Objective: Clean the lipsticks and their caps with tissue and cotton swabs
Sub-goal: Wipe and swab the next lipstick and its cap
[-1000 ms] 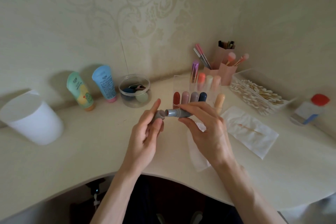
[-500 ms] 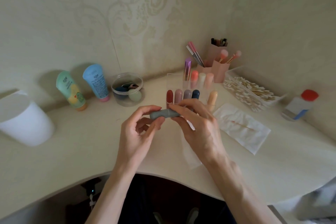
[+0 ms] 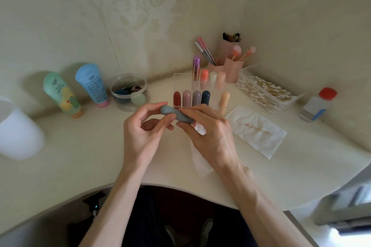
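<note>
Left hand [image 3: 140, 134] and right hand [image 3: 210, 136] pinch a smooth grey lipstick [image 3: 176, 115], crumpled tissue [image 3: 199, 128] under the right fingers [image 3: 202, 109]. Beyond them, a clear rack [image 3: 180, 79] holds capped lipsticks [image 3: 187, 98].

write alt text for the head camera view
The left hand and right hand hold a closed grey lipstick over a cream desk. Behind it stands a clear organizer of lipsticks; right of it, cotton swabs and a stained tissue.

Matt grey plastic lipstick [image 3: 176, 115], crinkled paper tissue [image 3: 259, 133], clear glossy plastic organizer [image 3: 181, 80], smooth matt desk [image 3: 90, 150].
</note>
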A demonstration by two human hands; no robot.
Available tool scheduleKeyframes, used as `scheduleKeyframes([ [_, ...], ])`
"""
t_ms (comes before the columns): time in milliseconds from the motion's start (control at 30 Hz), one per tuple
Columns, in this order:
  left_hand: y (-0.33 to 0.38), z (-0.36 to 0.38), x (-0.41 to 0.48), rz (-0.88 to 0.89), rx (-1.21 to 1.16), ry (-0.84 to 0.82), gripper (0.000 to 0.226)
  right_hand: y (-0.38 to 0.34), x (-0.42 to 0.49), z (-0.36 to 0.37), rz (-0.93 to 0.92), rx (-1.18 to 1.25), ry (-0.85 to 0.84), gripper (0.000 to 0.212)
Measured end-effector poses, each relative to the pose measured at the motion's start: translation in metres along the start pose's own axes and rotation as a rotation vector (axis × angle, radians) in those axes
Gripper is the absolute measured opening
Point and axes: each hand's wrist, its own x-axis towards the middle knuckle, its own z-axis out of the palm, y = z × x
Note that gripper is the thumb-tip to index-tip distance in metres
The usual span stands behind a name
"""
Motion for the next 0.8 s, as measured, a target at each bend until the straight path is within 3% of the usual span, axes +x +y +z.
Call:
scheduleKeyframes([
  [367, 0.005, 0.015, 0.005, 0.16, 0.059, -0.155, 0.043, -0.014, 0.002, -0.009, 0.073, -0.029, 0.004, 0.035],
  [667, -0.009, -0.003, 0.005, 0.18, 0.103, -0.066, 0.021, -0.001, 0.034, -0.047, 0.312, 0.112, 0.295, 0.016],
  [800, -0.013, -0.002, 0.009, 0.143, 0.068, -0.038, 0.019, 0.007, 0.045, -0.059, 0.302, 0.084, 0.258, 0.034],
])
